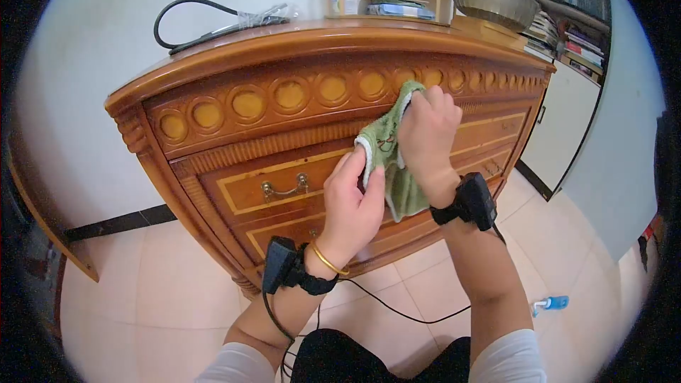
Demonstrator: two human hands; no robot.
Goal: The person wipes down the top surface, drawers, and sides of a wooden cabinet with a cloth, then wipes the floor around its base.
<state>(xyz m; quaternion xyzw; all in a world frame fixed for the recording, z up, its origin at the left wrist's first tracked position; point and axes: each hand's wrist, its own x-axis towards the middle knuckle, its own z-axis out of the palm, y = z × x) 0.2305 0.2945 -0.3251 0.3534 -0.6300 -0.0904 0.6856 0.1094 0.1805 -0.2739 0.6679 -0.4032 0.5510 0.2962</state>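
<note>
While my left hand [354, 202] pinches one edge of the green cloth [406, 191], my right hand [430, 135] grips its upper part, fingers curled, at the carved front of the dresser [284, 46]; what is done or left, I cannot tell.

Counted out, there is one dresser [131, 103], one cloth [408, 191], one left hand [352, 202] and one right hand [430, 135], two wrist devices [281, 262], one bangle [323, 261] and two sleeves [521, 356]. I also count one basin [489, 1], one black loop [162, 21] and one blue-handled tool [557, 303]. At least two drawer handles [303, 180] show; the books [583, 53] are several, too small to count exactly
</note>
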